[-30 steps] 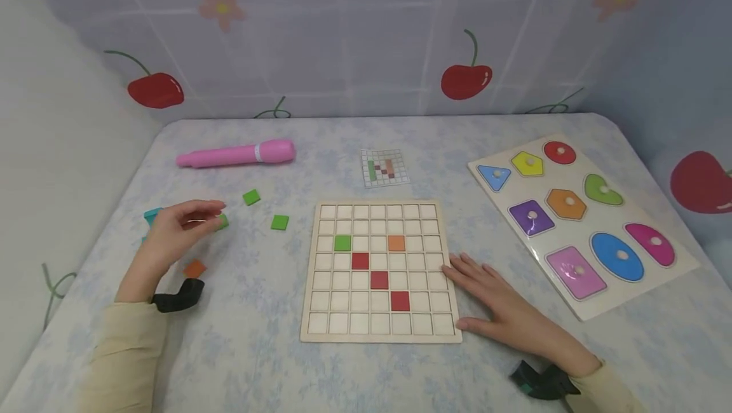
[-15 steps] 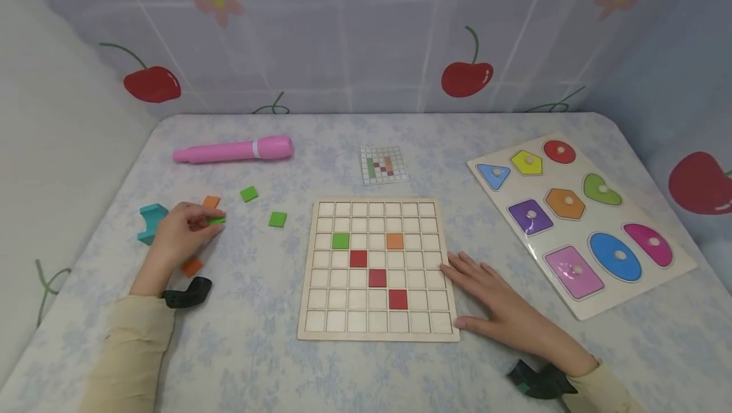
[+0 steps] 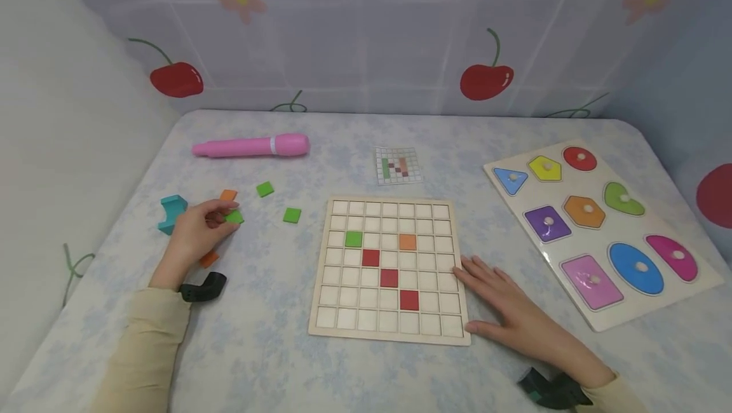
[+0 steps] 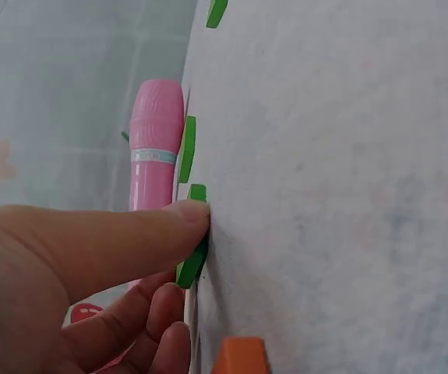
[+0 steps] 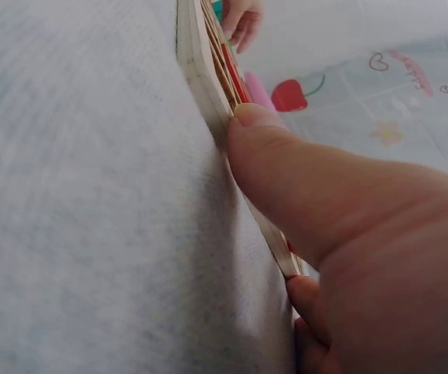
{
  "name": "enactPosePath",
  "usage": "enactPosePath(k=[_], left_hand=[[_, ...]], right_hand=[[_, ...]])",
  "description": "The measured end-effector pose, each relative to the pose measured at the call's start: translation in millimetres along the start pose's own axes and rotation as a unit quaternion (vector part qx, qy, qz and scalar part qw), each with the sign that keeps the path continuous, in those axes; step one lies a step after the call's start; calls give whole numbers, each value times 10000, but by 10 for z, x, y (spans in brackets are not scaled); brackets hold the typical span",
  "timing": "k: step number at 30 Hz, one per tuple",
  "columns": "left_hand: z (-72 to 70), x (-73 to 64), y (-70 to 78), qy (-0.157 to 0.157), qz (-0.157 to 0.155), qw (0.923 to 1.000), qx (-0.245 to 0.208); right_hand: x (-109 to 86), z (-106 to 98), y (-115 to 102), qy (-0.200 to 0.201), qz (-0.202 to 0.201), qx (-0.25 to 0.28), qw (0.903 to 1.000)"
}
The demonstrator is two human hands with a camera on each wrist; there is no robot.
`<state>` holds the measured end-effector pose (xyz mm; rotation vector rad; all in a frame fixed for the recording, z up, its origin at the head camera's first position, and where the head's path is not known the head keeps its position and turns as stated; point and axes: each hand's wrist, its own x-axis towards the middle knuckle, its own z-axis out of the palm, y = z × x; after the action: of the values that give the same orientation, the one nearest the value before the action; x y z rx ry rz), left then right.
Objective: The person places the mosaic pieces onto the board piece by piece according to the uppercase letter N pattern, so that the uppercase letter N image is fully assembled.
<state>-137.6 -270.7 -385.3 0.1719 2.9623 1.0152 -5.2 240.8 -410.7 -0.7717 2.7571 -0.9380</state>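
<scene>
In the head view my left hand (image 3: 197, 234) pinches a square green tile (image 3: 234, 216) between thumb and fingers, low over the table. The left wrist view shows the thumb across that same tile (image 4: 193, 269), which stands tilted. Two more green tiles lie close by: one tile (image 3: 265, 189) farther back, another tile (image 3: 291, 215) to the right. My right hand (image 3: 515, 318) lies with extended fingers at the right edge of the wooden grid board (image 3: 389, 332), thumb and fingertips touching it. One green, one orange and several red tiles sit in the board's squares.
Beside the left hand are a teal block (image 3: 171, 213) and orange tiles, one (image 3: 228, 195) behind it and one (image 3: 208, 259) partly hidden. A pink microphone-shaped toy (image 3: 251, 146), a pattern card (image 3: 398, 166) and a shape puzzle board (image 3: 572, 244) lie around the grid board.
The head view has shifted a little. My left wrist has moved right, uncovering the teal block and the rear orange tile, while its fingers stay at the green tile. The right hand keeps its place.
</scene>
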Motion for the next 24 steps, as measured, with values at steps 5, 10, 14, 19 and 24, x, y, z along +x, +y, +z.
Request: enactPosePath(k=[5,10,14,19,24], left_hand=[[28,-1,77,-31,149,9999,-49],[39,-8,123,-47,284,9995,-149],[38,-33,144,111,300,9994,-150],[46,-30,249,175,247,9984,-485],[34,-99,547,-185,404,9907,-1289]], right_hand=[[5,-25,13,30,-106,-2,9999],[-3,-13,10,95,-139,28,9999],[0,-12,7,123,-200,22,9997],[-18,-28,20,145,-161,-34,9998],[-7,-10,13,128,-131,-23,9998]])
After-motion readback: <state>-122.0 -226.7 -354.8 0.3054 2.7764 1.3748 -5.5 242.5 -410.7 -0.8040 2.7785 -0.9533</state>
